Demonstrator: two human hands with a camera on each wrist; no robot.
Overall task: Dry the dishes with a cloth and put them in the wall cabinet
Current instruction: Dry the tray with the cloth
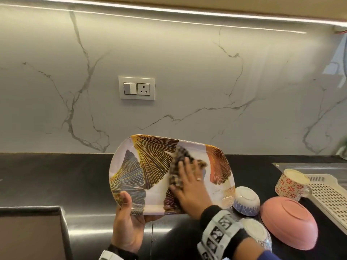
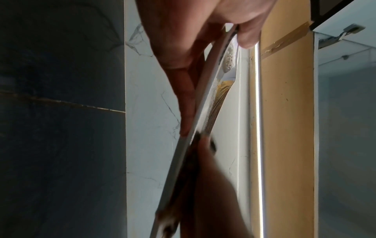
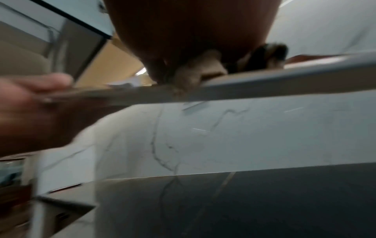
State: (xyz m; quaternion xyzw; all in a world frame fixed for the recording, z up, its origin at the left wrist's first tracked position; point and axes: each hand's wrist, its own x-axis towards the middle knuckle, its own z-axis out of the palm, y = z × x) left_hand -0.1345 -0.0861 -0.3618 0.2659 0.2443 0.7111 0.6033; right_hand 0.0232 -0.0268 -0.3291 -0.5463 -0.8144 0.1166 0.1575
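Note:
A long white tray [image 1: 150,166] printed with gold and brown ginkgo leaves is held tilted above the black counter. My left hand [image 1: 127,218] grips its lower left edge, thumb on the face and fingers behind. My right hand [image 1: 189,186] presses a brown-and-cream patterned cloth [image 1: 180,158] flat against the tray's face, fingers straight. The left wrist view shows the tray edge [image 2: 203,103] side-on between thumb and fingers. In the blurred right wrist view the cloth [image 3: 203,69] bunches under my palm on the tray rim [image 3: 264,83].
On the counter [image 1: 56,181] to the right lie a small blue-patterned bowl [image 1: 246,200], a pink bowl [image 1: 289,222] and another small bowl [image 1: 257,233], all upside down. A red-flowered mug [image 1: 291,184] leans on a cream drying rack [image 1: 330,196]. A wall socket [image 1: 136,88] sits on the marble backsplash.

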